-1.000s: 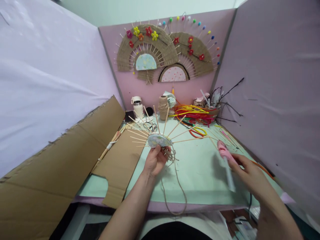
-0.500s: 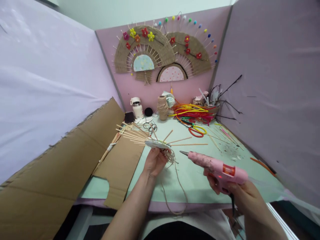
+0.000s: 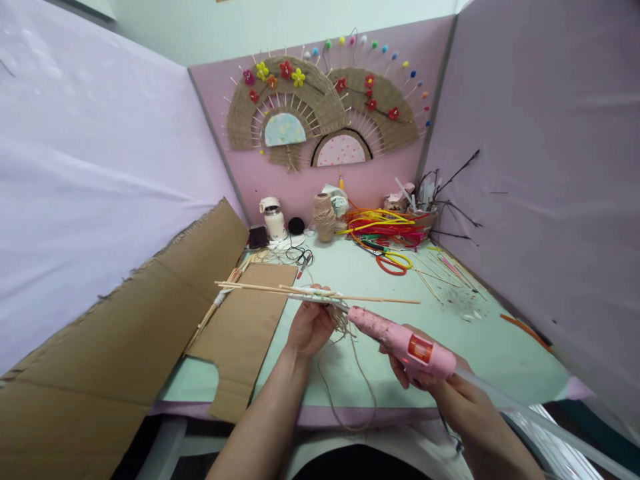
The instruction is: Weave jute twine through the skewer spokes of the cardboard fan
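My left hand (image 3: 311,327) is closed around a small flat base with thin wooden sticks (image 3: 250,287) fanning out of it, now seen nearly edge-on. Below the base hangs a bunch of jute twine (image 3: 341,321), and a loose strand loops down past the table's front edge. In my right hand (image 3: 425,380) is a pink hot glue gun (image 3: 395,337), its fingers wrapped round the handle. The metal nozzle meets the underside of the base by my left fingers; whether it touches is hard to see.
Cardboard sheets (image 3: 245,320) lie on the left. Behind stand a white bottle (image 3: 273,219), a twine spool (image 3: 325,219), a pile of coloured pipe cleaners (image 3: 385,223) and scissors (image 3: 393,261). Branches (image 3: 457,173) stick out at the back right. Two woven fans (image 3: 290,87) hang on the back panel.
The glue gun has moved left, bringing its nozzle to the base. My left hand has tilted the base, so the fanned sticks look flat, almost in one line.
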Tool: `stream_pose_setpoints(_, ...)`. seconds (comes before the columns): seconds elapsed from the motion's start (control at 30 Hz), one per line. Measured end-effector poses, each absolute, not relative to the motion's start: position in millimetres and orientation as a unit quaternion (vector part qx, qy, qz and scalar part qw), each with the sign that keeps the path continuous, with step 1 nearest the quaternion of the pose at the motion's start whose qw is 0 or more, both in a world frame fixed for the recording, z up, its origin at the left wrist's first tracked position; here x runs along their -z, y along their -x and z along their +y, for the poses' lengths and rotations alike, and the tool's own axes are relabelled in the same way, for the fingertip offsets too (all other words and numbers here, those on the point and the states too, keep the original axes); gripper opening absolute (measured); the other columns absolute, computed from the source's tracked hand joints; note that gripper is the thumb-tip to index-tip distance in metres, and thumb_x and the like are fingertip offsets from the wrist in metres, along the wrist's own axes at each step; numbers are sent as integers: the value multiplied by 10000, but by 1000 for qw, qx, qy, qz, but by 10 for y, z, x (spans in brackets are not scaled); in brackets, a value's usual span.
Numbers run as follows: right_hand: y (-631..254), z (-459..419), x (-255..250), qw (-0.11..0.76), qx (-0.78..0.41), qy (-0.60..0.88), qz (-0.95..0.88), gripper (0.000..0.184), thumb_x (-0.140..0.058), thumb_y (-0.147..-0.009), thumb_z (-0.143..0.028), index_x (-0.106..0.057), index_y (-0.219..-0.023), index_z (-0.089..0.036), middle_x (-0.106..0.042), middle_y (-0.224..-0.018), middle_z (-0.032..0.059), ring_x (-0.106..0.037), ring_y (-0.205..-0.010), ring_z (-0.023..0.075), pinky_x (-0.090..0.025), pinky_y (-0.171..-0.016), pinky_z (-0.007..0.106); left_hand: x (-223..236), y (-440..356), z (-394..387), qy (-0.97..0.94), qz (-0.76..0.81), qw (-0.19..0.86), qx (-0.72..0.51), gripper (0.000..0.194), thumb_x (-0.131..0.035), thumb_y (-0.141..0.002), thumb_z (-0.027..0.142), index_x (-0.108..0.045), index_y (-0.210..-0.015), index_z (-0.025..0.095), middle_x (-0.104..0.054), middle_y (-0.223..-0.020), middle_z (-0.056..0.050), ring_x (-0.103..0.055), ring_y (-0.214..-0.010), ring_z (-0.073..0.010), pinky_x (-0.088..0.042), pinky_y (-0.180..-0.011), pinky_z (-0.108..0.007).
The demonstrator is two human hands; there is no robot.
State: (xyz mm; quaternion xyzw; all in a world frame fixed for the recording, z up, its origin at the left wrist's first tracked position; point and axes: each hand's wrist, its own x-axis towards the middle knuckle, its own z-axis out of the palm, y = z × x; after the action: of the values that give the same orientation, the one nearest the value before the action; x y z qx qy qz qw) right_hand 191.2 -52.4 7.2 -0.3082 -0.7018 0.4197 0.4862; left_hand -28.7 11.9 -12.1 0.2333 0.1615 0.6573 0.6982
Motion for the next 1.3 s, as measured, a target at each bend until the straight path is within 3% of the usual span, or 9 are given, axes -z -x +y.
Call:
stream_pose_setpoints(0.23, -1915, -525, -79, 455, -471, 301, -693, 300, -497, -930, -450, -569, -776, -202, -578, -767, 42, -522, -693, 177, -458, -656, 305, 81, 266, 112, -232, 170, 698, -656, 319, -872, -639, 246, -650, -868, 229, -691, -817, 35, -658, -759, -143, -488, -783, -287)
stream_pose_setpoints(0.47, -1904, -509, -51, 469, -466, 286, -694, 359, -463, -930, -519, -568, -815, -196, -565, -771, 48, -505, -688, 178, -455, -645, 310, 96, 276, 110, -229, 153, 704, -654, 392, -907, -578, 245, -655, -876, 215, -710, -862, 36, -667, -780, -132, -496, -795, -275)
stream_pose_setpoints(0.77, -1866, -509, -103, 462, -466, 288, -697, 332, -473, -933, -481, -538, -759, -205, -571, -782, 49, -508, -702, 180, -458, -650, 304, 83, 262, 101, -226, 160, 706, -652, 390, -908, -577, 245, -646, -865, 217, -708, -859, 50, -670, -758, -116, -502, -754, -253)
stream_pose_setpoints(0.97, -1860, -516, -108, 458, -465, 286, -702, 359, -445, -940, -510, -538, -772, -207, -561, -774, 47, -509, -695, 181, -461, -649, 311, 87, 264, 107, -222, 183, 700, -654, 304, -857, -657, 198, -641, -870, 221, -705, -858, 36, -665, -756, -128, -498, -781, -274)
stream_pose_setpoints(1.17, -1897, -523, -33, 452, -447, 294, -714, 362, -388, -966, -488, -523, -775, -212, -570, -826, 61, -524, -751, 196, -455, -692, 325, 94, 268, 110, -227, 159, 707, -651, 387, -905, -576, 218, -650, -868, 222, -711, -866, 40, -671, -764, -130, -508, -771, -262)
stream_pose_setpoints(1.3, -1904, -520, -15, 453, -448, 298, -711, 348, -412, -959, -483, -533, -780, -210, -582, -834, 67, -536, -774, 207, -465, -700, 331, 75, 262, 104, -230, 179, 697, -655, 303, -861, -651, 200, -639, -855, 217, -704, -819, 36, -668, -747, -126, -505, -765, -259)
